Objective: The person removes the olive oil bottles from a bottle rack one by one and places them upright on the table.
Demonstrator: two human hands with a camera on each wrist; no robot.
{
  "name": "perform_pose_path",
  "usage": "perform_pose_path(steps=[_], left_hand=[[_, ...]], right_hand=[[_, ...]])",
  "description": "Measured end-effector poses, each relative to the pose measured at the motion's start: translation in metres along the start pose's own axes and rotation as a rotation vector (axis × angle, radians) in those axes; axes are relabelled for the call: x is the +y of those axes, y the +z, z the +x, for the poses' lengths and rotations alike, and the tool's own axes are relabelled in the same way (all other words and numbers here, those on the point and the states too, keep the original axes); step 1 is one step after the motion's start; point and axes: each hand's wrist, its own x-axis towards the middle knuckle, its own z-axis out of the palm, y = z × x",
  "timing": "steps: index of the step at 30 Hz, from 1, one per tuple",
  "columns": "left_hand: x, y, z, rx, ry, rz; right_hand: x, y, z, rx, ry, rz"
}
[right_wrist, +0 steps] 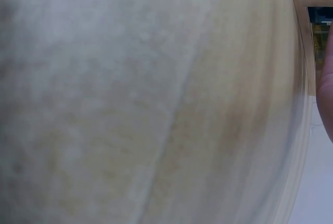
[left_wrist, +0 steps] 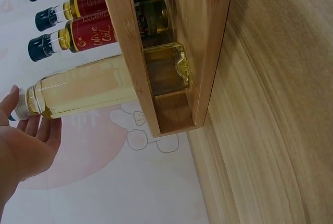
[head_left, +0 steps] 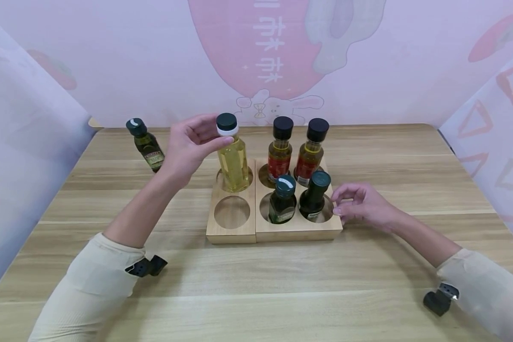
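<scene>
In the head view, my left hand (head_left: 187,151) holds a clear bottle of pale yellow oil (head_left: 234,166) near its white neck ring, just below the dark cap. The bottle stands nearly upright in the back left hole of a wooden bottle rack (head_left: 232,234). From the left wrist view, its base (left_wrist: 169,70) shows inside the rack's open side. My right hand (head_left: 363,206) grips the rack's right edge with bent fingers. Only a strip of that hand (right_wrist: 325,86) enters the right wrist view.
Two red-labelled oil bottles (head_left: 279,159) with black caps fill other back holes. Two dark green bottles (head_left: 282,206) stand in front holes; the front left hole (head_left: 232,212) shows its wooden bottom. Another dark green bottle (head_left: 148,148) is on the table behind my left wrist.
</scene>
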Motion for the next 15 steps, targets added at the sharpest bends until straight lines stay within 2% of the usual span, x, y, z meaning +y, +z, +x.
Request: perform_pose_path(steps=[6,15], left_hand=[[-0.0006,0.0016,0.001,0.0,0.018,0.031],[-0.001,0.0024,0.0013,0.024,0.024,0.021]], right_hand=[[0.0008,-0.0007,-0.0001,-0.01,-0.006,0.004],[0.0001,-0.0009,0.001,-0.017,-0.006,0.005]])
